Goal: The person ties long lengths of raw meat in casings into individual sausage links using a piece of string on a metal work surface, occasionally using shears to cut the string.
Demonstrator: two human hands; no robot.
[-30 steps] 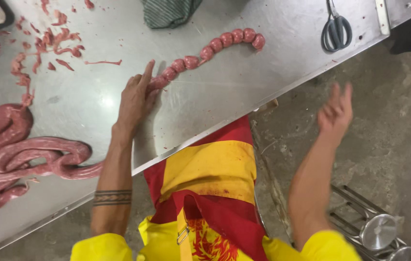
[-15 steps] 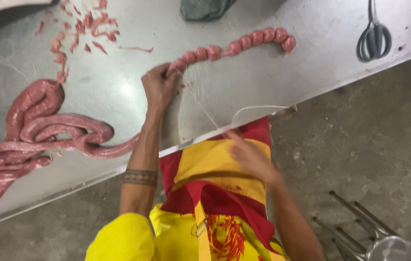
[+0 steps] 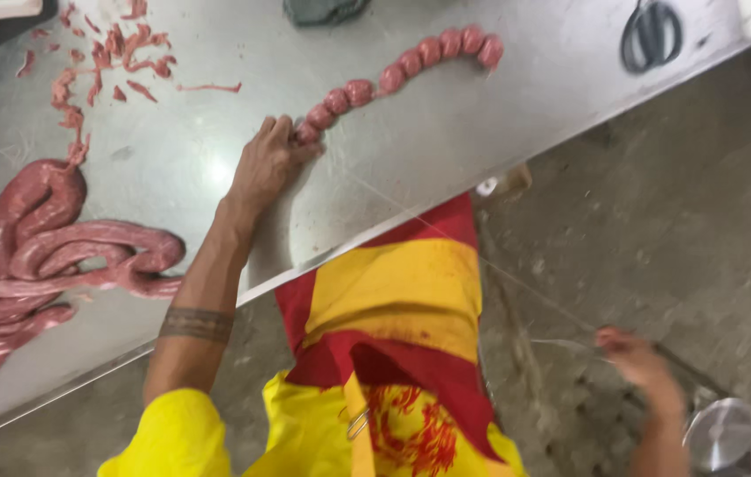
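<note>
A chain of small pink sausage links [image 3: 406,64] lies on the steel table [image 3: 411,168], running up to the right. My left hand [image 3: 267,165] rests on the table and pinches the chain's near end. My right hand [image 3: 636,358] is low on the right, off the table, closed on a thin white string [image 3: 517,283] that stretches taut from the sausage end across the table edge. A thick coil of unlinked pink sausage [image 3: 49,252] lies at the left, apart from both hands.
Black-handled scissors [image 3: 651,34] lie at the table's far right. Red meat scraps [image 3: 101,57] are scattered at the upper left, and a dark cloth [image 3: 322,11] sits at the top edge. A metal object [image 3: 724,433] stands on the concrete floor at lower right.
My right hand has swung from my apron down and out to the right, drawing the string taut. My left hand stays on the sausage end.
</note>
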